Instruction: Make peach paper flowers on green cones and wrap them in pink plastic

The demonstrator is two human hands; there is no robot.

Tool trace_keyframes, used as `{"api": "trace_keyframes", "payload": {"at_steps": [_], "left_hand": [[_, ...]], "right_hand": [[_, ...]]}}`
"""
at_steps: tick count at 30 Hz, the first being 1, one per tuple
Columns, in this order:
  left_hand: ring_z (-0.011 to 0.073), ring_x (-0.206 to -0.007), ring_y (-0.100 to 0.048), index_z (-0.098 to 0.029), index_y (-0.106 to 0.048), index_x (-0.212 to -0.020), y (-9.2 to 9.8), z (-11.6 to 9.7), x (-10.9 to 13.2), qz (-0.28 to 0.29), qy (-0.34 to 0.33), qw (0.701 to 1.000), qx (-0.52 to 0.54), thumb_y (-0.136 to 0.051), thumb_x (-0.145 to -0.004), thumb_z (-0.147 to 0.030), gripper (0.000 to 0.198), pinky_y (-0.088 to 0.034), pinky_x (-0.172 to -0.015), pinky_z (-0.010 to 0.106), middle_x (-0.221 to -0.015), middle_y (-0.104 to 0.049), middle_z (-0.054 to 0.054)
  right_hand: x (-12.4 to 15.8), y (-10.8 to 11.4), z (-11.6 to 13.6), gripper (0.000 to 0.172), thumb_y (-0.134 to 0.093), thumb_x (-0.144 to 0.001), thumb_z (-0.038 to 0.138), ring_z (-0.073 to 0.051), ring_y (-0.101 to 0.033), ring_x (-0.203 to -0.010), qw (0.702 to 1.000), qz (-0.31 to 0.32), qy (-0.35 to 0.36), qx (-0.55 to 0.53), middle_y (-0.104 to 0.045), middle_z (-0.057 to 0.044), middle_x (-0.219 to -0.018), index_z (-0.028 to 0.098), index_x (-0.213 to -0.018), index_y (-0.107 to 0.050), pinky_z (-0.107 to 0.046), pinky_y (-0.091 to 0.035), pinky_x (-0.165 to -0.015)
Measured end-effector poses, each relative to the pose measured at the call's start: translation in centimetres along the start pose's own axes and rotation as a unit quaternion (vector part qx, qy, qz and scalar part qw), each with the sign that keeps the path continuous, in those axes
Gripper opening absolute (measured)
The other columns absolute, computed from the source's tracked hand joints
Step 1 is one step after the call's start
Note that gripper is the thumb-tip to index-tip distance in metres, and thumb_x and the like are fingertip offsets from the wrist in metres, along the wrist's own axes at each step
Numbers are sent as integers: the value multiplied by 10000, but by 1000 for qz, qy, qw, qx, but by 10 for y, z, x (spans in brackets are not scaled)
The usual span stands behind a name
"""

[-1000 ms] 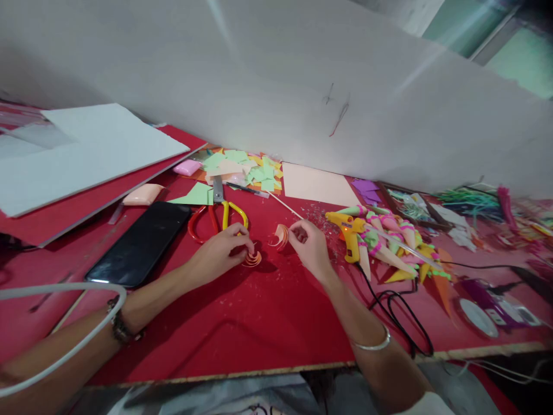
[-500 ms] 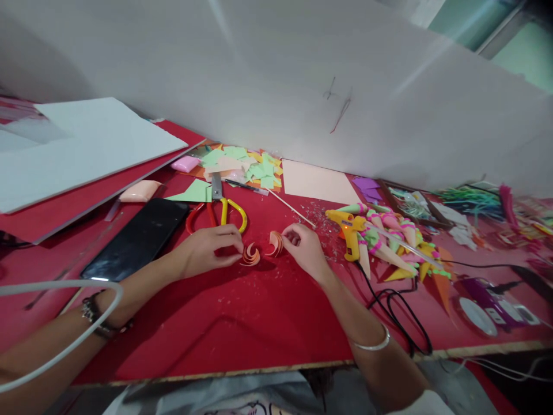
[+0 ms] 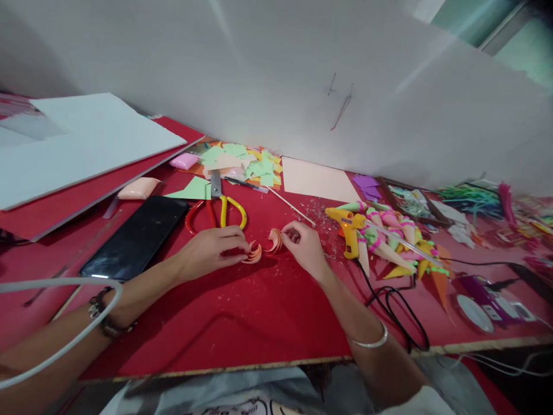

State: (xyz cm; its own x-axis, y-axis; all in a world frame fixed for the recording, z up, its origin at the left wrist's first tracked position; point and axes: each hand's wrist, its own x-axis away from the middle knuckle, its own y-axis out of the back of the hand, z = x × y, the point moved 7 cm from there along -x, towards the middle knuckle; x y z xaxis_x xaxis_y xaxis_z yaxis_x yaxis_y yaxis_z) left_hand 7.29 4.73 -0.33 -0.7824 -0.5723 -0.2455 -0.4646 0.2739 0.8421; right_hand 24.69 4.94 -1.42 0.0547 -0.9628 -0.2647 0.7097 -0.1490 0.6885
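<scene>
Between thumb and fingers, my left hand (image 3: 218, 249) pinches a curled orange paper piece (image 3: 254, 254) cut into thin curved strips. My right hand (image 3: 306, 246) pinches a second curled orange paper piece (image 3: 275, 241) of the same kind. A small gap separates the two curls, just above the red tabletop (image 3: 259, 323). Scissors (image 3: 216, 204) with one red and one yellow handle lie just beyond my left hand. To the right of my right hand rests a yellow glue gun (image 3: 349, 229), its small light glowing.
A black phone (image 3: 136, 237) lies left of the scissors. Paper scraps (image 3: 235, 161), a pale sheet (image 3: 319, 180) and a thin stick (image 3: 291, 206) are at the back. Paper cones (image 3: 389, 230), a black cord (image 3: 386, 300) and a purple power strip (image 3: 488, 300) occupy the right.
My left hand has shifted slightly right, bringing its paper curl closer to the other one and turning it a little. My right hand has barely moved.
</scene>
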Motion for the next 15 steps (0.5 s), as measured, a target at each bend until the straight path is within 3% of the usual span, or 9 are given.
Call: {"api": "trace_keyframes", "payload": {"at_steps": [8, 15], "left_hand": [[109, -779, -548, -188, -583, -864, -3, -2, -1, 17, 10, 1000, -7, -451, -832, -286, 167, -392, -710, 187, -907, -550, 29], [106, -768, -555, -186, -588, -873, -1, -4, -1, 2, 10, 1000, -18, -434, -841, -301, 195, -394, -680, 175, -886, -570, 27]], "right_hand": [[-3, 4, 6, 78, -494, -725, 219, -105, -490, -554, 1000, 14, 6, 3, -577, 1, -691, 191, -756, -560, -218, -404, -546], [2, 69, 11, 164, -454, -776, 293, -127, -538, -651, 998, -20, -30, 44, -608, -13, -753, 190, -811, -577, -227, -407, -587]]}}
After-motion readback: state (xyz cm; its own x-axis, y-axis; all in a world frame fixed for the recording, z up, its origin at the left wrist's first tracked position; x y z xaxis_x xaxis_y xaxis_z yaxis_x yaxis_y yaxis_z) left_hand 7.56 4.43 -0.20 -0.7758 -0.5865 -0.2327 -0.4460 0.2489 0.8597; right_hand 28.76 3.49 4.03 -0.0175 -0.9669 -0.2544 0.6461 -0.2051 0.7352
